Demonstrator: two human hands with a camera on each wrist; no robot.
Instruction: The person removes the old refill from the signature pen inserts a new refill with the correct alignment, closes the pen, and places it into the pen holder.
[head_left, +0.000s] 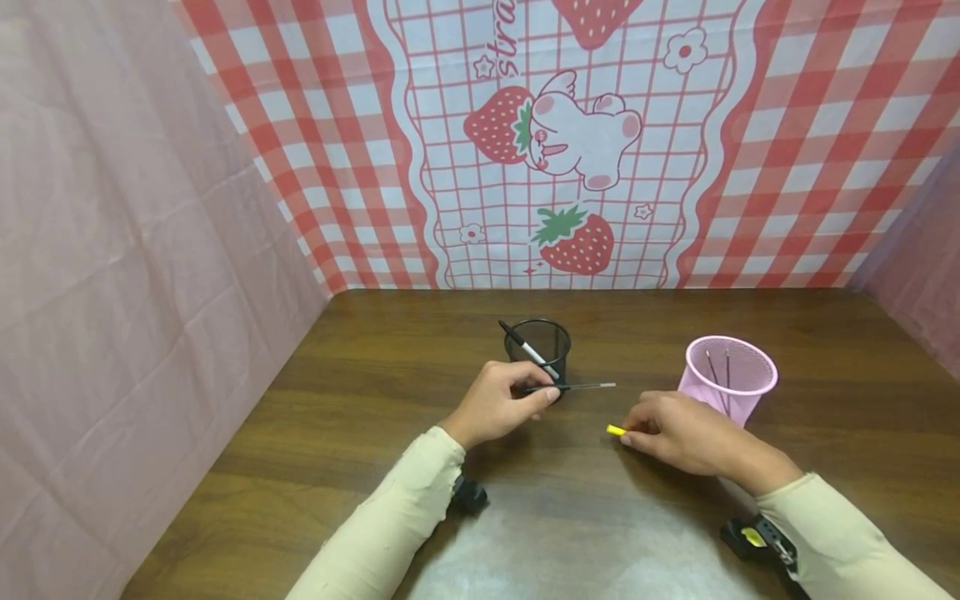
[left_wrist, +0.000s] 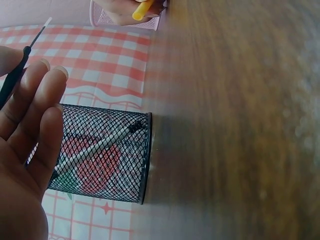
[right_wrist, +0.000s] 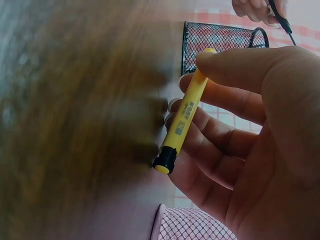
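So we've got the left hand [head_left: 498,404] pinching a thin black-handled tool [left_wrist: 15,75] in front of the black mesh pen cup [head_left: 568,346], while the right hand [head_left: 686,429] pinches a yellow printed barrel [right_wrist: 187,110] above the table [head_left: 360,417], beside the pink mesh pen cup [head_left: 696,387]. Both grips look light to us, so a slip could drop either piece. If the left knuckles swing back, they might bump the black cup or its white-and-black marker [head_left: 536,354]; the right wrist could nudge the pink one.

Hard to make out: from the head view, fingers cover most of the barrel and the tool's handle. We can't tell what that pale tip is, or read the barrel's print properly. The dark rods [head_left: 727,371] in the pink cup are also too thin to identify.
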